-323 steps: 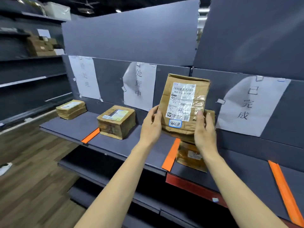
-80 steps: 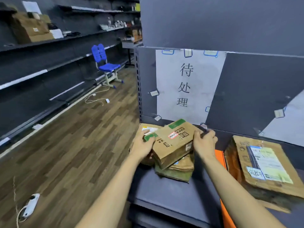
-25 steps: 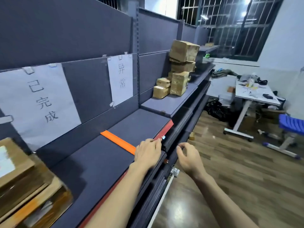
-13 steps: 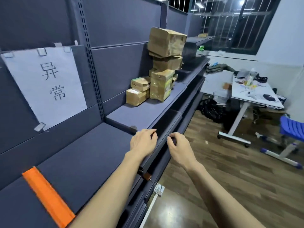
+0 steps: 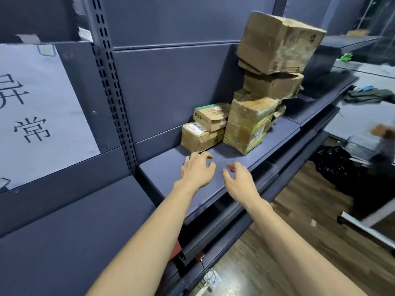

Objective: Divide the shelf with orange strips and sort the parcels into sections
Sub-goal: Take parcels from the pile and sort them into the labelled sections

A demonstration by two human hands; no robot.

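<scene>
A pile of brown cardboard parcels stands on the raised shelf [image 5: 235, 167] ahead. At its near left, a small parcel with a green stripe [image 5: 210, 116] lies on a small labelled parcel [image 5: 199, 136]. Beside them stands a taped upright parcel [image 5: 248, 124], with a medium box [image 5: 272, 84] and a large box [image 5: 277, 41] stacked behind and above it. My left hand [image 5: 197, 169] hovers over the shelf just in front of the small labelled parcel, fingers loosely spread and empty. My right hand [image 5: 239, 180] is beside it, fingers loosely curled, holding nothing. No orange strip is in view.
A white paper sign [image 5: 38, 116] with black characters hangs on the back panel at left, above a lower grey shelf [image 5: 74, 231]. A perforated upright post [image 5: 111, 86] separates the two bays. Wooden floor [image 5: 299, 242], black bags [image 5: 333, 165] and a white table lie to the right.
I have moved right along the shelving, past the orange strip and the sign. Both hands have left the shelf's front edge and reached forward over the raised shelf toward the parcel pile.
</scene>
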